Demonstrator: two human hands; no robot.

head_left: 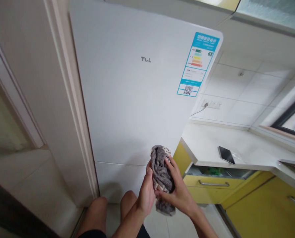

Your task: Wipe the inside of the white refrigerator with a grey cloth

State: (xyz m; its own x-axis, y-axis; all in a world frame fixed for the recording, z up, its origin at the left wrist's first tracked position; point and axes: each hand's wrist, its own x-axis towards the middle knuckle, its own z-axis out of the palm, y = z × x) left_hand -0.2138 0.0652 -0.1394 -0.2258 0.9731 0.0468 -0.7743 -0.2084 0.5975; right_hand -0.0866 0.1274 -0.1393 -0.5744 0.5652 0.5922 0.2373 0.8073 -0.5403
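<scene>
A bunched-up grey cloth (162, 170) with pale edging is held between my two hands, in front of a white fridge (127, 112). My left hand (147, 191) presses on its left side with the fingers mostly behind it. From the right, my right hand (178, 188) wraps its fingers over the cloth, the thumb across its lower part. A loose end of the cloth hangs below my hands. The fridge doors are closed; a blue and white energy label is stuck on the upper door's right side.
A white countertop (207, 145) with a phone (226, 155) on it runs along the right, above yellow cabinets (212, 190) with metal handles. A plug with a cord sits in the wall socket (212, 104). A door frame (63, 99) stands close on the left.
</scene>
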